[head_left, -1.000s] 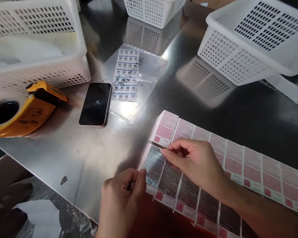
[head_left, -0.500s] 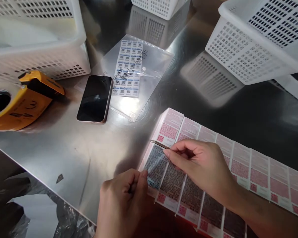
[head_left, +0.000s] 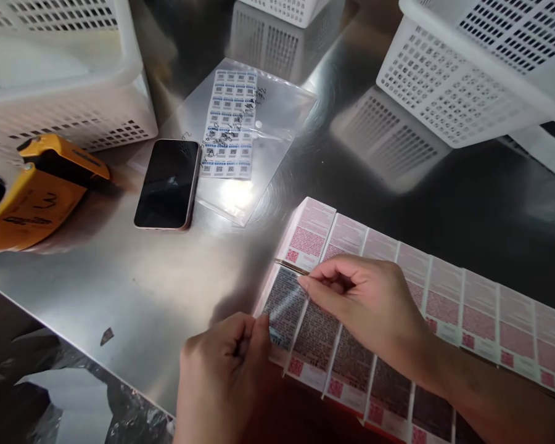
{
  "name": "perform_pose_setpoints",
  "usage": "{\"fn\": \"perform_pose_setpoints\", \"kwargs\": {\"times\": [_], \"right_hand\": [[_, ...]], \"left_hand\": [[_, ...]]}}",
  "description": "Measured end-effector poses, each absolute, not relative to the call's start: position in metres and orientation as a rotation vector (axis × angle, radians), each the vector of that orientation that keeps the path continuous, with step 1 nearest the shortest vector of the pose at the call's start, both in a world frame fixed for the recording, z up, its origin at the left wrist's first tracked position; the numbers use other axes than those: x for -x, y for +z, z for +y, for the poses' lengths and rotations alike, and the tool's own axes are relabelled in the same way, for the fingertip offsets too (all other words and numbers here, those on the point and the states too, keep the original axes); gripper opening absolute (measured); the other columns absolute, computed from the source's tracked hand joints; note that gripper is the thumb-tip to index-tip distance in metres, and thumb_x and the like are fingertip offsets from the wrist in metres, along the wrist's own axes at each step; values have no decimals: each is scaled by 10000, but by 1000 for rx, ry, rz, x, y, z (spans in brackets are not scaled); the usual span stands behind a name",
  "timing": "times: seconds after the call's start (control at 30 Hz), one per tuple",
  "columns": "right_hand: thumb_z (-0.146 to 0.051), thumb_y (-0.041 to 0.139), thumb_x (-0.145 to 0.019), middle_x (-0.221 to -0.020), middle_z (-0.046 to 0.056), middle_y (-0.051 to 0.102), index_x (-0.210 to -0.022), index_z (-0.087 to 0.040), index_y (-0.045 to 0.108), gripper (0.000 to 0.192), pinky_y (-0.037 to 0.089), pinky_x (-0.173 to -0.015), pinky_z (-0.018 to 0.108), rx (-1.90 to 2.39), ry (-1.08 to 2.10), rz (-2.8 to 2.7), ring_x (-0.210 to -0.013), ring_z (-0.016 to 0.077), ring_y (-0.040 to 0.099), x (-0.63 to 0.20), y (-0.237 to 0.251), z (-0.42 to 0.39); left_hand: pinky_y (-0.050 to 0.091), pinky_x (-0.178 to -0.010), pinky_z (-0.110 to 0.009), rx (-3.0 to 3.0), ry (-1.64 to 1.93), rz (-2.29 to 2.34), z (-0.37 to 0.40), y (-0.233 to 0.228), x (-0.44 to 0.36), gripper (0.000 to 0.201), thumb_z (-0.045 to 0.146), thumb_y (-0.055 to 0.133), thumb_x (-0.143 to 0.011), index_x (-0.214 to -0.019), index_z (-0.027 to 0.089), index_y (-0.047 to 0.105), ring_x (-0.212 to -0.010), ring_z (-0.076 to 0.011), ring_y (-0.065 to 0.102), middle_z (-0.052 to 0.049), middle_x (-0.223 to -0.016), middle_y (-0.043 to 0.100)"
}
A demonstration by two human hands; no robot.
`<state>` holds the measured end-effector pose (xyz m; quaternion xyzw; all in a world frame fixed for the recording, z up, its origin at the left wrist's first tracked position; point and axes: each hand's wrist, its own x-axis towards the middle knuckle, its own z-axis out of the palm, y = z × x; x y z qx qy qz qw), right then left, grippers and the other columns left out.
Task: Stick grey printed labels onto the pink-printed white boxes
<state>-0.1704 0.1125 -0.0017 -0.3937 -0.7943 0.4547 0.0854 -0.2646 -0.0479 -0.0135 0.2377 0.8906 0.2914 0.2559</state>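
Glossy steel table (head_left: 134, 290) under bright overhead glare, white perforated baskets (head_left: 448, 92) along its back edge.

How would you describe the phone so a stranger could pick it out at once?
Start at the steel table. Between the yellow tape dispenser and the clear bag of stickers lies the phone. It is the only flat black rectangle there, its dark screen facing up.

I see a row of flat pink cartons (head_left: 444, 296) lying edge to edge along the steel table's near edge, dark print and red codes facing up, leftmost flap slightly raised
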Motion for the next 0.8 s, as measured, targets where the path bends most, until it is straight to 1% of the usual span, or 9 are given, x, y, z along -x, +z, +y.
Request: {"fn": "perform_pose_setpoints", "kwargs": {"times": [0.1,0.17,0.23,0.33,0.4,0.47,0.57,0.63,0.8], "right_hand": [[-179,696,-816,-586,-45,624,-649,-198,662,171,424,-516,205,1117,1329,-2411,-508,73,518,169,-3,113],[-190,699,-815,-597,-42,603,-660,-196,619,174,423,-519,214,1101,1317,-2422,-524,80,521,168,-4,114],[-205,721,-792,-638,-46,582,-726,-204,553,181,421,-512,219,1151,1330,-2378,-532,84,518,167,-5,115],[-206,714,-783,-670,-66,519,-828,-227,471,248,416,-507,223,1208,1413,-2320,-531,83,496,165,-5,119],[-206,672,-814,-668,-68,480,-847,-231,467,209,409,-517,230,1176,1451,-2339,-542,87,485,165,-5,122],[-246,667,-834,-670,-61,476,-845,-228,478,191,411,-529,237,1153,1452,-2344,-563,94,487,165,-5,122],[-322,728,-811,-680,-52,500,-840,-219,496,257,420,-555,243,1125,1415,-2335,-593,100,503,166,-6,121],[-322,755,-790,-677,-52,506,-828,-213,501,279,416,-569,246,1071,1367,-2339,-599,99,505,167,-8,120],[-326,737,-804,-638,-68,483,-834,-209,501,265,375,-550,250,959,1268,-2333,-550,87,465,167,-17,121]], "left_hand": [[283,-438,-196,-637,789,2413,-48,-13,265,420,411,563,-874,-521,183,576,-446,-85,371,42,-434,413],[278,-441,-199,-623,789,2400,-48,-11,265,439,428,563,-877,-513,182,556,-447,-84,374,43,-438,403],[287,-453,-201,-618,794,2385,-48,-10,265,443,433,562,-879,-513,184,550,-449,-84,382,45,-440,407],[302,-470,-206,-626,808,2370,-49,-10,266,436,435,566,-875,-515,189,561,-447,-84,380,48,-443,406],[307,-479,-206,-626,806,2364,-49,-11,266,435,449,575,-867,-518,190,563,-451,-83,375,50,-450,397],[313,-492,-202,-611,799,2356,-50,-11,267,438,464,578,-864,-523,190,556,-466,-83,383,51,-459,401],[312,-500,-205,-585,787,2350,-49,-11,267,452,479,565,-869,-523,189,542,-476,-84,373,51,-468,406],[305,-493,-210,-581,769,2354,-48,-12,268,460,485,554,-871,-519,189,536,-471,-86,350,50,-463,396],[292,-477,-212,-587,705,2427,-46,-12,270,487,554,620,-810,-506,188,514,-469,-91,349,49,-454,384]]}}
